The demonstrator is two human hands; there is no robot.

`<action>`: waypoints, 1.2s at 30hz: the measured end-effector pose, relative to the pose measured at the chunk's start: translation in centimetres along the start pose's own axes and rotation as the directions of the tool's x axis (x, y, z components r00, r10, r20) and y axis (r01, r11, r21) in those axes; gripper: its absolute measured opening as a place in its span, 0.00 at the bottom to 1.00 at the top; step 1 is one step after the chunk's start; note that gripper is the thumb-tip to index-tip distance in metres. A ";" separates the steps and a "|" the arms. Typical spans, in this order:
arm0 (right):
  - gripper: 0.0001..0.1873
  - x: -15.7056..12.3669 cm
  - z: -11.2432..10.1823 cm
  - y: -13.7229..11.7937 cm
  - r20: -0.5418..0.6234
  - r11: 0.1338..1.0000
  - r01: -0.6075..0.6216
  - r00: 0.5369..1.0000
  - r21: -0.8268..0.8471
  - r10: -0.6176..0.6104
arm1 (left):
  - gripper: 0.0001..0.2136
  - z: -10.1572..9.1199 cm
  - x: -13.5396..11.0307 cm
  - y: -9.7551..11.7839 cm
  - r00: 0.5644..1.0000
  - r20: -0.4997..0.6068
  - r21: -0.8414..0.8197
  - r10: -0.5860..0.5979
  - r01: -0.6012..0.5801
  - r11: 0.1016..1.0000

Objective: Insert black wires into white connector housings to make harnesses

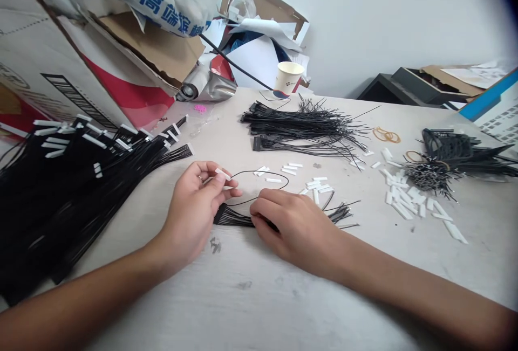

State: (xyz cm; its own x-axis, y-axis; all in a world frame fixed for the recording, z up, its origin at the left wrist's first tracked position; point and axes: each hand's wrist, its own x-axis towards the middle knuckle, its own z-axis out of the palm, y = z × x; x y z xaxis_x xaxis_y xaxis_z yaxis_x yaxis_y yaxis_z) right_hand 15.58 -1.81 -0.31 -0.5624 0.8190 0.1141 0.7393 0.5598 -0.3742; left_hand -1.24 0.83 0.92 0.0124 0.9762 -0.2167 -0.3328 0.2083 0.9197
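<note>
Between the thumb and fingers of my left hand (194,205) is a small white connector housing (223,174). A thin black wire (279,173) loops from it to the right and bends back toward the black wire bundle (238,218) on the table. That bundle has a black connector (219,214) at its left end, just below my left fingers. My right hand (297,224) is closed over the bundle's middle, its fingertips hidden on the wires. Loose wire ends (342,213) fan out beyond my right hand.
Loose white housings (404,194) lie on the right, with a few more behind my hands. Black wire bundles (299,124) lie at the back; a large pile of finished-looking harnesses (89,194) is at left. A paper cup (288,78), rubber bands (386,135) and boxes (52,54) stand around.
</note>
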 end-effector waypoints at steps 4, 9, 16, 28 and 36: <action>0.10 1.0 0.1 -0.2 0.030 0.997 -0.050 0.998 0.065 0.048 | 0.05 -0.3 0.2 -0.9 0.997 0.075 0.040 -0.010 0.007 0.999; 0.08 2.1 -0.1 -0.6 0.078 0.996 -0.057 0.996 0.062 0.052 | 0.03 -0.9 0.4 -1.7 0.986 0.114 0.192 0.118 -0.138 0.971; 0.07 2.1 0.4 -0.8 0.061 0.996 -0.076 0.995 0.042 0.073 | 0.04 -0.7 0.5 -1.8 0.972 0.165 0.350 0.169 -0.218 0.911; 0.06 2.4 -0.1 -0.6 0.095 0.985 -0.124 0.989 0.121 0.113 | 0.03 -0.8 0.8 -1.7 0.980 0.139 0.366 0.140 -0.182 0.913; 0.08 0.0 -7.2 0.9 0.224 0.881 -0.109 0.975 0.459 0.004 | 0.04 -0.7 0.7 -1.7 0.982 0.136 0.409 0.129 -0.174 0.896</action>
State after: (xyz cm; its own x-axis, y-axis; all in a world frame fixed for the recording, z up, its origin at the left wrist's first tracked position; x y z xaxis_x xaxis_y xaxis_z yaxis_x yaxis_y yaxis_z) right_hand 18.85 -0.38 5.96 -0.6280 0.7723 -0.0963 0.5429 0.3460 -0.7652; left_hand -1.38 1.12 -0.99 0.0972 0.9940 -0.0495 0.0853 0.0413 0.9955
